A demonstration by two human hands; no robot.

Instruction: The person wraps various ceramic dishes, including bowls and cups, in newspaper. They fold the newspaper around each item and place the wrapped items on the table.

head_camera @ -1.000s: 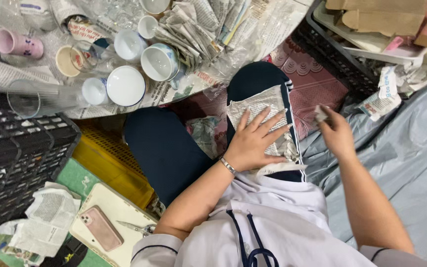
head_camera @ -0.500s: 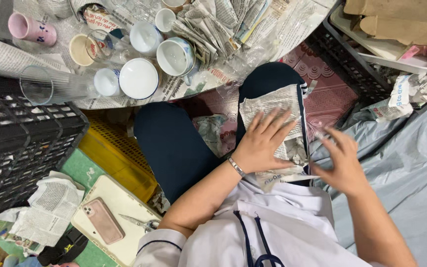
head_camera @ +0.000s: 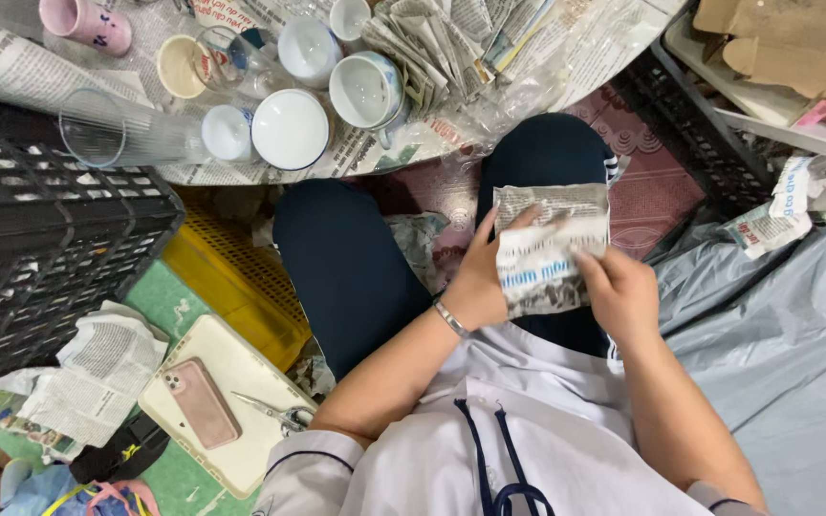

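Half a second before, the left hand had lain flat on the newspaper-wrapped bundle while the right hand reached in from the side; now both had closed on it. The bundle sat on the person's right thigh, above the dark trousers. The left grip clasped its left edge, fingers curled behind the paper. The right grip grasped its lower right corner, thumb on top. White cups stood on the newspaper-covered bench beyond the knees.

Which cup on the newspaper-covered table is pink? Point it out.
The pink cup at the table's far left corner, lying on its side. The other cups are white, like the large cup beside the folded newspapers, or cream.
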